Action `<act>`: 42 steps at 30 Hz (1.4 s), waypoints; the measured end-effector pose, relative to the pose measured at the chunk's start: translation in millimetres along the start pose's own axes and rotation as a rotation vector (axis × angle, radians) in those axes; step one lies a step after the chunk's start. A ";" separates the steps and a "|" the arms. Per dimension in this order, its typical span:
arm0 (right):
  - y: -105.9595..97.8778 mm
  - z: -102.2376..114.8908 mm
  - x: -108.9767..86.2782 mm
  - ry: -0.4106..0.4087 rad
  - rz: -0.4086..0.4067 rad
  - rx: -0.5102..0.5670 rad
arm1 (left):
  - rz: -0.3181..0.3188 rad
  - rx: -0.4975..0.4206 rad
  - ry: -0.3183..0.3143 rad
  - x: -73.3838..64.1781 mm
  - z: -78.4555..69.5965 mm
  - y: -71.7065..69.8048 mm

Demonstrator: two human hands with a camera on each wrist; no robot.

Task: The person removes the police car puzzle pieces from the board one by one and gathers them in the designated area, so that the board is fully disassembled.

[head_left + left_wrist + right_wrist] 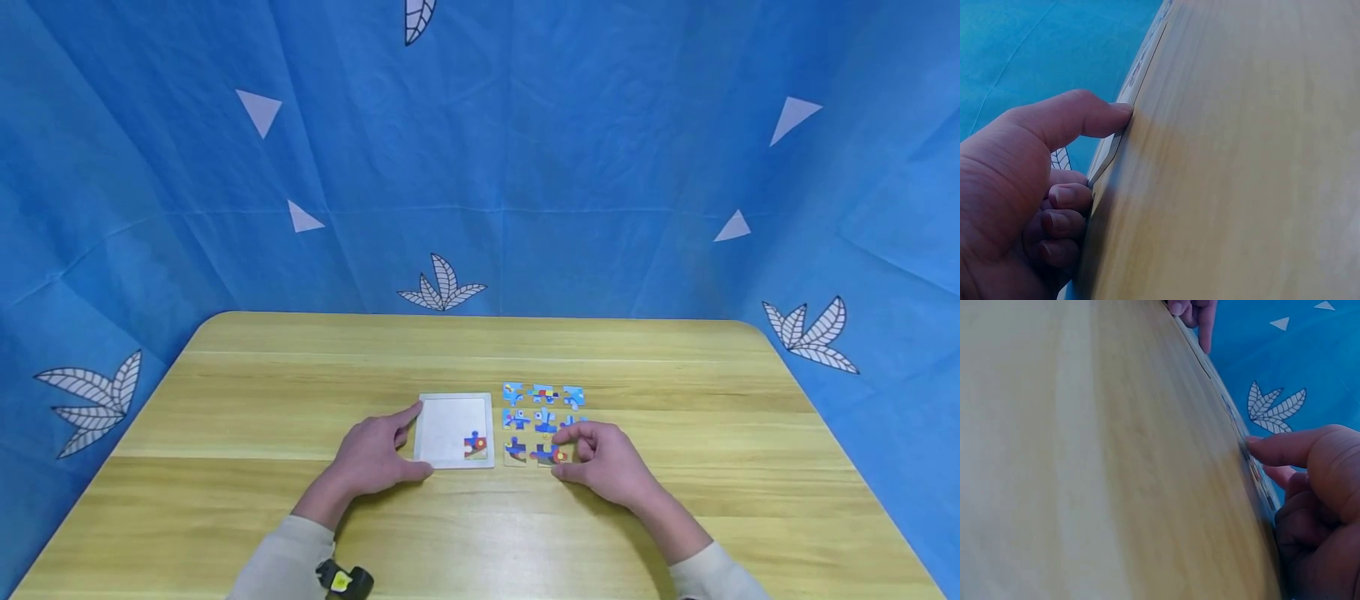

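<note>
A square white puzzle tray (446, 421) lies flat on the table, one jigsaw piece (476, 446) set in its lower right corner. My left hand (375, 457) grips the tray's left side, thumb at the near edge and index finger at the far left corner. In the left wrist view, the left hand (1029, 181) has its thumb on the rim of the tray (1109, 147). Right of the tray, my right hand (606, 462) holds a red-and-blue jigsaw piece (549, 455) between thumb and index finger. In the right wrist view, the right hand (1322, 500) is low at the table.
Several loose jigsaw pieces (543, 393) lie in rows between the tray and the right hand. A dark jigsaw piece (515, 452) is just left of the held one. The wooden table (247, 400) ends at a blue curtain (525, 167).
</note>
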State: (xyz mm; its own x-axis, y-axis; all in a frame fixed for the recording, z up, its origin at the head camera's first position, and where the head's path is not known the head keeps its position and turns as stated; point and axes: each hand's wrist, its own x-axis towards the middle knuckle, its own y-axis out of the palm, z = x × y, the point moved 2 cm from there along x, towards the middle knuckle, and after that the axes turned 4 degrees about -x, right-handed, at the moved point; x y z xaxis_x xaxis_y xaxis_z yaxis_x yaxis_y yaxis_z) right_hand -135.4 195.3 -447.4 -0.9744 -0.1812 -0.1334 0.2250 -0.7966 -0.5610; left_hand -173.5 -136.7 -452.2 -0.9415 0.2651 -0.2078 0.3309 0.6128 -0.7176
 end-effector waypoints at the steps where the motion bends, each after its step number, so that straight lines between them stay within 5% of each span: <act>1: 1.0 0.7 0.0 0.000 -0.009 0.003 | 0.000 0.004 0.001 0.0 -0.1 0.0; 14: 32.2 28.6 8.8 -0.044 0.016 0.078 | -0.002 0.004 -0.003 -0.2 1.0 0.2; 21: 49.4 43.2 17.5 -0.090 0.029 0.056 | -0.011 -0.001 0.001 -0.6 1.6 -0.2; 42: 66.9 57.6 37.0 -0.064 0.069 -0.053 | -0.004 0.004 0.011 0.4 0.9 0.0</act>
State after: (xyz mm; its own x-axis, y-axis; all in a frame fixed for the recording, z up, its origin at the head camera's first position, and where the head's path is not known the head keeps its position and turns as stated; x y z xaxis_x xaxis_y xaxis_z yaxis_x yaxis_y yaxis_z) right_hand -156.7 102.1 -442.8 -0.9545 -0.2722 -0.1216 0.2896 -0.7498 -0.5950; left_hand -173.9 -137.2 -452.9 -0.9420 0.2713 -0.1974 0.3270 0.6110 -0.7209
